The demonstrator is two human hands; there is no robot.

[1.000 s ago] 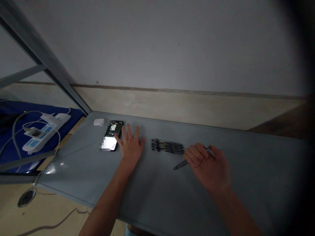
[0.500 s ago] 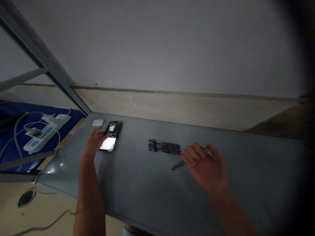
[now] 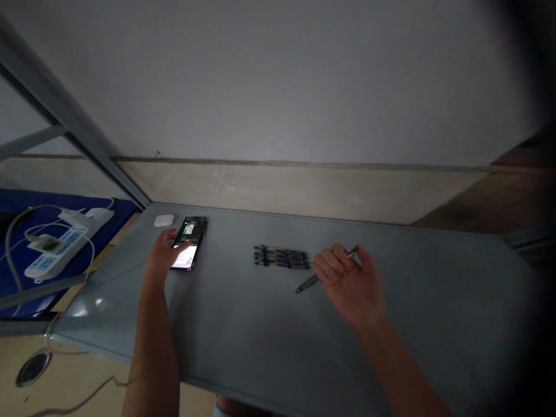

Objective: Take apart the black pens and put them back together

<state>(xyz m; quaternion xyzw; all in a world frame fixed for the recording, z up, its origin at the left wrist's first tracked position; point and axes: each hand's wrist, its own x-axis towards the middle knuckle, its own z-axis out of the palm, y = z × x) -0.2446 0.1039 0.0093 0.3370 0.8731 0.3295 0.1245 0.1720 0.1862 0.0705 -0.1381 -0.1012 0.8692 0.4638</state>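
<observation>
My left hand [image 3: 163, 252] is at the left edge of a smartphone [image 3: 190, 240] with a lit screen, lying on the grey table [image 3: 243, 324]. Its thumb reaches over the screen and stands apart from the fingers; whether it touches the glass I cannot tell. My right hand [image 3: 350, 284] is closed around a dark pen [image 3: 308, 282], whose tip points down and left. The pen's other end shows by my thumb. Just left of this hand lies a row of several dark pens [image 3: 281, 257], side by side on the table.
A white earbud case [image 3: 164, 220] sits behind the phone. Off the table's left end, a white power strip [image 3: 69, 243] with plugs and cables lies on a blue surface [image 3: 11, 200]. A metal frame post [image 3: 99, 159] rises at the back left corner, near the wall [image 3: 282, 104].
The view has shifted slightly, so most things sit a little further left. My left thumb has moved slightly over the phone screen. My right hand keeps the pen in much the same pose.
</observation>
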